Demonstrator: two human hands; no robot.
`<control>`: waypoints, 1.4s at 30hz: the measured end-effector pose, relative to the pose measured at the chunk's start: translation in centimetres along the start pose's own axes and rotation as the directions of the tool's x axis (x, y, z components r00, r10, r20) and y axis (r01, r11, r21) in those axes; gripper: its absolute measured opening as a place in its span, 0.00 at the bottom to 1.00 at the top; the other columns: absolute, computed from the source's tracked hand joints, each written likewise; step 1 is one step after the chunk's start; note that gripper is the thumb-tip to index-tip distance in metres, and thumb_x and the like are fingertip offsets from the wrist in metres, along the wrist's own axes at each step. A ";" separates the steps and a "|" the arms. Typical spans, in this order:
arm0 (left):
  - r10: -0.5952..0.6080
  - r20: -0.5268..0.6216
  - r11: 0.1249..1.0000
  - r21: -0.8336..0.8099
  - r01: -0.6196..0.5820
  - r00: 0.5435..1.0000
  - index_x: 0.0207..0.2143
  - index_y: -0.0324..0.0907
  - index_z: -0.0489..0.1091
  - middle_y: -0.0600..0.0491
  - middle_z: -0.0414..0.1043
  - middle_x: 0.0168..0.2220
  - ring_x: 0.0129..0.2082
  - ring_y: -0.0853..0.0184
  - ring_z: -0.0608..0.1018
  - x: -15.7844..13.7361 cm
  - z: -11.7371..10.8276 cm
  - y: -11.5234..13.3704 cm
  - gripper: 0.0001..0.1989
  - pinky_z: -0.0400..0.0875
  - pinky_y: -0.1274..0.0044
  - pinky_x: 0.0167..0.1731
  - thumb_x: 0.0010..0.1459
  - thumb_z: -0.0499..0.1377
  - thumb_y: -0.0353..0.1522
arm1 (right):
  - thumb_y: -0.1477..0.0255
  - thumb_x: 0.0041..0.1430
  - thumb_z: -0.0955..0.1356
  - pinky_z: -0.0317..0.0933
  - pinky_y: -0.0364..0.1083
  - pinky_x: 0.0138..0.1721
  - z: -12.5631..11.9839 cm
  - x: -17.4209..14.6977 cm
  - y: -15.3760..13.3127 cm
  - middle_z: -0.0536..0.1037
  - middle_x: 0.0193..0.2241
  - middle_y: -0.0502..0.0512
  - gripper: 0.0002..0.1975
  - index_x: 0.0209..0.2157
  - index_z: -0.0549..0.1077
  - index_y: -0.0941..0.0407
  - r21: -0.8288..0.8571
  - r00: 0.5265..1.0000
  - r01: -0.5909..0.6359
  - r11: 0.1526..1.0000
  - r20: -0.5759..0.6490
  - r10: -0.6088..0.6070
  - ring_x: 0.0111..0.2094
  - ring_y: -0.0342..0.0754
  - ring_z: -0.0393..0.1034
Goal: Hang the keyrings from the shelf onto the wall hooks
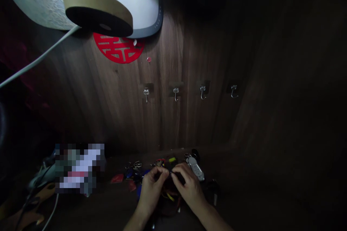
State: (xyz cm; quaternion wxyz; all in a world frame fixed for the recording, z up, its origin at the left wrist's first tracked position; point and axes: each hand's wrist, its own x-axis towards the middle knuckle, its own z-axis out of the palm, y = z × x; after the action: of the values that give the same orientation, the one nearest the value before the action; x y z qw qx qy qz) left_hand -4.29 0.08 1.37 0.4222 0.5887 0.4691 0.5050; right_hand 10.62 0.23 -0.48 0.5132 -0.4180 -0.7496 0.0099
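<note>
My left hand [152, 186] and my right hand [188, 184] meet above a pile of keys and key fobs at the bottom centre. Thumb and forefinger are pinched on each hand, fingertips almost touching. A small dark item seems to be between them, too dim to name. Just beyond my right hand lies a grey metal key holder [195, 168] with a ring. Bunched keys [134, 166] and a red tag [117, 178] are left of my left hand. Under my wrists, a yellow piece [170, 196] shows among dark straps.
A wooden panel [173, 122] rises behind, bearing several metal hooks [176, 94]. Above hang a lamp [99, 12] with a white cable [38, 60], a cap [135, 7] and a red cut-out [121, 50]. A blurred-out item [78, 173] and brown wooden-looking pieces [29, 207] lie at left.
</note>
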 end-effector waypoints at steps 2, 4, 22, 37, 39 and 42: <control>-0.008 0.007 1.000 -0.020 0.008 1.000 0.24 0.40 0.70 0.56 0.72 0.23 0.26 0.67 0.74 0.0 0.1 0.0 0.17 0.69 0.79 0.29 0.50 0.58 0.45 | 0.75 0.59 0.62 0.65 0.45 0.34 -0.1 0.1 0.0 0.75 0.28 0.53 0.06 0.32 0.70 0.53 0.010 1.000 0.009 1.000 -0.005 -0.009 0.32 0.47 0.70; -0.007 0.001 1.000 -0.017 0.007 1.000 0.24 0.40 0.70 0.56 0.72 0.23 0.26 0.67 0.74 0.0 0.1 -0.1 0.17 0.69 0.79 0.29 0.50 0.58 0.45 | 0.75 0.60 0.62 0.64 0.44 0.33 -0.1 0.1 0.0 0.75 0.27 0.52 0.07 0.31 0.71 0.53 0.029 1.000 0.001 1.000 -0.004 -0.001 0.31 0.46 0.70; 0.211 -0.044 0.928 0.323 -0.186 0.977 0.34 0.44 0.71 0.52 0.77 0.34 0.37 0.62 0.77 1.3 -2.1 -2.7 0.15 0.71 0.75 0.39 0.58 0.51 0.43 | 0.58 0.55 0.65 0.60 0.40 0.23 -6.2 7.6 0.0 0.74 0.22 0.51 0.15 0.26 0.73 0.56 0.285 0.926 -0.320 0.903 -0.107 0.362 0.23 0.44 0.67; 0.219 0.005 0.906 0.371 -0.206 0.976 0.32 0.46 0.72 0.52 0.77 0.33 0.35 0.63 0.78 1.8 -2.2 -3.4 0.16 0.71 0.76 0.37 0.58 0.50 0.44 | 0.62 0.45 0.69 0.58 0.40 0.22 -10.6 20.0 4.7 0.72 0.19 0.47 0.12 0.24 0.69 0.57 0.481 0.694 -0.184 0.857 -0.554 0.460 0.21 0.42 0.67; 0.218 0.009 0.902 0.381 -0.204 0.976 0.32 0.46 0.72 0.52 0.77 0.32 0.35 0.63 0.78 1.7 -2.2 -3.2 0.16 0.71 0.76 0.37 0.58 0.50 0.44 | 0.61 0.45 0.69 0.59 0.41 0.22 -10.7 20.5 4.9 0.73 0.19 0.48 0.13 0.24 0.69 0.57 0.502 0.693 -0.191 0.844 -0.540 0.478 0.22 0.44 0.69; 0.210 0.024 0.899 0.388 -0.202 0.977 0.31 0.46 0.72 0.52 0.77 0.32 0.35 0.63 0.77 1.7 -2.1 -3.1 0.15 0.71 0.76 0.37 0.58 0.49 0.42 | 0.61 0.44 0.69 0.58 0.41 0.21 -10.7 20.8 4.9 0.74 0.19 0.49 0.13 0.24 0.68 0.57 0.509 0.697 -0.237 0.828 -0.505 0.509 0.22 0.46 0.71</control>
State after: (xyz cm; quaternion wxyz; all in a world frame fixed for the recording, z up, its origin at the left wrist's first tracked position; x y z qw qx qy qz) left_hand -6.66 2.45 -0.98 0.2370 0.7022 0.4989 0.4494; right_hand 19.40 12.28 18.26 0.7919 -0.4278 -0.4149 0.1332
